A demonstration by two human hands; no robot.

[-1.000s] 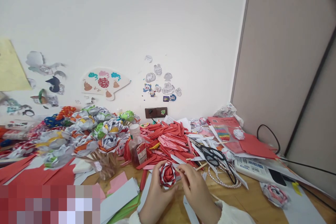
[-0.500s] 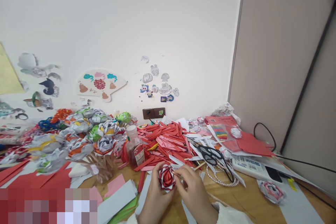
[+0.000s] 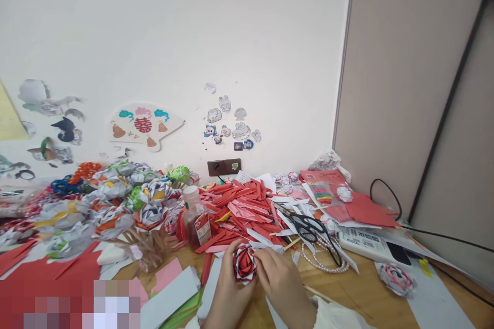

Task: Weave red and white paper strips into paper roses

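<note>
A red and white folded-paper flower [image 3: 244,263] is held above the front of the wooden table. My left hand [image 3: 228,288] wraps round its left side and underside, thumb at the rim. The fingertips of my right hand [image 3: 278,278] pinch at its right edge; whether they grip a petal or something thin there is hidden. Just behind the hands lies a heap of folded red paper strips [image 3: 247,205]. A glue bottle [image 3: 196,221] with amber contents stands left of the heap. Black-handled scissors [image 3: 309,226] lie to its right.
Many finished paper flowers [image 3: 150,193] pile up at the left. White paper sheets [image 3: 170,298] lie front left. A pearl string [image 3: 324,266], a white box-like device [image 3: 365,244] and a pink-white paper flower [image 3: 396,279] are at the right. The wall is behind.
My right fingers have shifted slightly at the flower's right edge and look more closed. The whole view has moved a little; the flower stays in my left hand.
</note>
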